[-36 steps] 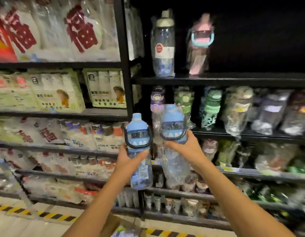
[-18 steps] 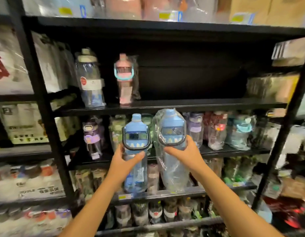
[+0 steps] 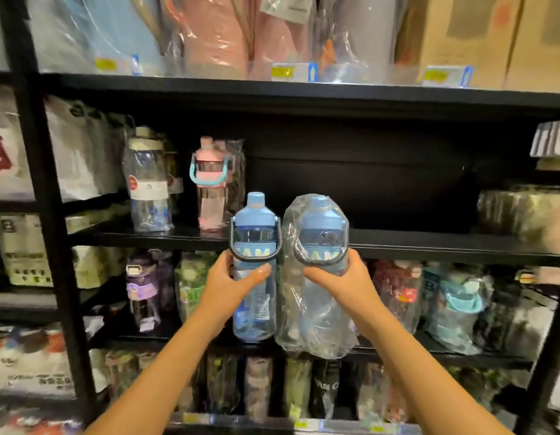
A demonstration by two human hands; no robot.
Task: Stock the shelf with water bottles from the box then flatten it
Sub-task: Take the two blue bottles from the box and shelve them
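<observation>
- Right now your left hand (image 3: 231,284) grips the bare, blue translucent plastic bottle (image 3: 256,312) at its shoulder, thumb across the front just under the dark carry handle. Your right hand (image 3: 344,284) grips the matching blue bottle in a loose clear plastic bag (image 3: 316,321) the same way.
- Both bottles are upright, long axes vertical, side by side and almost touching. Their caps sit above the front edge of the black metal shelf board (image 3: 429,243) and their bases hang well below it.
- The landing spot therefore lies up and ahead of your fingers; I judge that both bases must clear that edge before going forward.
- The gap on the board opens behind the bottles and to their right, so your right hand is nearer its middle.
- A pink bottle with a teal strap (image 3: 211,186) stands on the board just left of the bare bottle's path, and a clear bottle with a beige cap (image 3: 148,186) stands further left.
- Plastic-wrapped goods (image 3: 523,211) fill the board's right end, and the black shelf above (image 3: 303,95) limits headroom.
- The box is out of view.
</observation>
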